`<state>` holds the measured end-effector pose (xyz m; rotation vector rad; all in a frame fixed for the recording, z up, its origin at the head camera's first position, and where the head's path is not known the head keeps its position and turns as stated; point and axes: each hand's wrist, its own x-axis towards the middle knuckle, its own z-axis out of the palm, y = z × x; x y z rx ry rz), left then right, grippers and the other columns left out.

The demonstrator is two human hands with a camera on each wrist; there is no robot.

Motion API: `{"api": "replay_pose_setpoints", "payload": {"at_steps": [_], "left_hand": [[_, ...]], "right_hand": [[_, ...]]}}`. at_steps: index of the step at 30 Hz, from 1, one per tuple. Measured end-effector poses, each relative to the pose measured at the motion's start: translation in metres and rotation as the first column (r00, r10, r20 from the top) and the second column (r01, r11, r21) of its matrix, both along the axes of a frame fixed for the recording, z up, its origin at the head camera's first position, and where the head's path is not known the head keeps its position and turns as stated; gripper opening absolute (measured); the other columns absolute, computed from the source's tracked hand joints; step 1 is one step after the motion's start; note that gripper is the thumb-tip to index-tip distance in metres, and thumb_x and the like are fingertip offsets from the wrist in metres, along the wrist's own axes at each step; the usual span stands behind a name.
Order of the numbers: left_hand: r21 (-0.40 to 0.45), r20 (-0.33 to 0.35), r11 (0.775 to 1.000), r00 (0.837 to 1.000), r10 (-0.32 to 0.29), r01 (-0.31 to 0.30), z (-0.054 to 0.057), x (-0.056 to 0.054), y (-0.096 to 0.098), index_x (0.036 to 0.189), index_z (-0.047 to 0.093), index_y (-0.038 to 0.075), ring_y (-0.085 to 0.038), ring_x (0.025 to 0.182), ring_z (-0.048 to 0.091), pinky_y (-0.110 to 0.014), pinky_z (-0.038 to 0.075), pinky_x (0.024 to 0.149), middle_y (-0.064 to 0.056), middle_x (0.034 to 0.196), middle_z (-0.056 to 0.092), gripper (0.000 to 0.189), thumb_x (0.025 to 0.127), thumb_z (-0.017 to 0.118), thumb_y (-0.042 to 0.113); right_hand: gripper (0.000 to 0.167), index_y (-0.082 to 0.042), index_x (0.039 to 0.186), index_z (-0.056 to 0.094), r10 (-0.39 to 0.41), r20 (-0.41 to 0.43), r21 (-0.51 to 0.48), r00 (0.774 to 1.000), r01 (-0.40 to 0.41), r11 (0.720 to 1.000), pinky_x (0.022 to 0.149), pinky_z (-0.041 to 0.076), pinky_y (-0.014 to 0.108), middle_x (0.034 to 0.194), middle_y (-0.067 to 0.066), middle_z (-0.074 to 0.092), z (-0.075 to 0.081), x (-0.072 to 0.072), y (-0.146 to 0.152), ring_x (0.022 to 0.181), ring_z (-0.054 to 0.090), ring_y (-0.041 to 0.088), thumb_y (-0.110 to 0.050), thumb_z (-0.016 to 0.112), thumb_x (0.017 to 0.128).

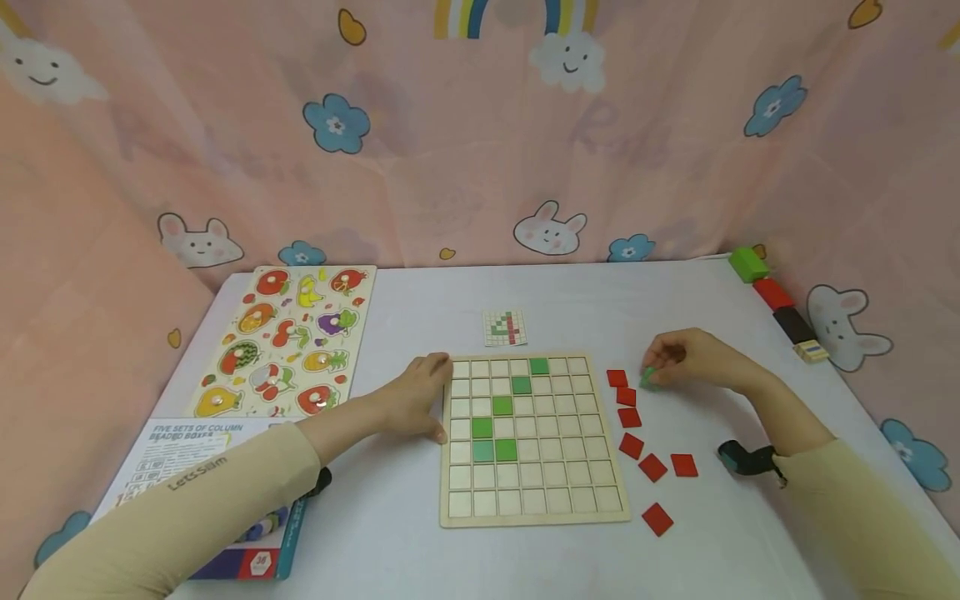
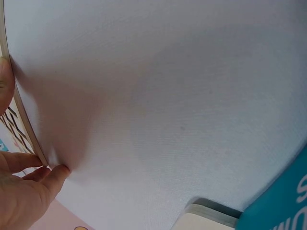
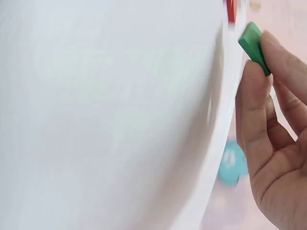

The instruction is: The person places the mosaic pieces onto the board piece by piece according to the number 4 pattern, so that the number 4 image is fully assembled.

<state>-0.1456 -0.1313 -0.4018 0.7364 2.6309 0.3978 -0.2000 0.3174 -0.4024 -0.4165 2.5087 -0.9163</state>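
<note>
A wooden grid board [image 1: 532, 475] lies on the table, with several green tiles [image 1: 502, 406] in its cells along a slanting line. My left hand [image 1: 411, 398] rests at the board's left side; in the left wrist view its thumb and fingers [image 2: 56, 178] touch the edge and corner. To the right of the board, my right hand [image 1: 686, 358] pinches a green square tile [image 3: 253, 43] between thumb and fingertips, above the table. Several red square tiles [image 1: 631, 446] lie loose between the board and that hand. Behind the board sits a small pattern card [image 1: 506, 328] with green and red squares.
At the left lie a fruit puzzle board [image 1: 288, 342] and a boxed set [image 1: 288, 533], partly under my left sleeve. Coloured blocks [image 1: 772, 293] line the table's far right edge. A pink printed curtain [image 1: 450, 150] closes off the back and sides.
</note>
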Motion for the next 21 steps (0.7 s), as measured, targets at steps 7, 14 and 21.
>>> {"api": "replay_pose_setpoints", "payload": {"at_steps": [7,14,21], "left_hand": [[-0.007,-0.006,1.000,1.000,-0.006,0.006,-0.001,0.000,0.000,0.151,0.027,-0.008,-0.047,0.146,0.027,-0.052,0.031,0.122,-0.031,0.158,0.023,0.113,0.067,0.088,0.036],[-0.002,0.001,1.000,1.000,-0.003,0.003,0.000,-0.001,0.000,0.152,0.025,-0.008,-0.047,0.146,0.026,-0.052,0.030,0.123,-0.031,0.159,0.022,0.113,0.068,0.088,0.036],[-0.002,-0.002,1.000,1.000,-0.003,0.003,-0.002,-0.001,0.000,0.151,0.027,-0.008,-0.046,0.146,0.026,-0.052,0.030,0.123,-0.030,0.159,0.022,0.113,0.067,0.088,0.036]], "right_hand": [[0.019,-0.007,0.102,0.072,0.113,0.064,-0.143,0.992,-0.103,0.984,0.076,0.056,0.021,0.096,0.008,0.073,0.005,0.009,-0.077,0.086,0.066,0.015,-0.017,0.075,0.085],[0.013,-0.008,0.095,0.074,0.223,0.083,-0.185,0.971,-0.205,0.961,0.073,0.056,0.021,0.089,0.005,0.074,0.002,0.032,-0.133,0.080,0.066,0.014,-0.011,0.076,0.082],[0.011,-0.014,0.088,0.074,0.275,0.035,-0.174,0.961,-0.266,0.948,0.068,0.056,0.019,0.084,-0.002,0.074,-0.004,0.054,-0.162,0.073,0.064,0.006,-0.006,0.077,0.081]]}}
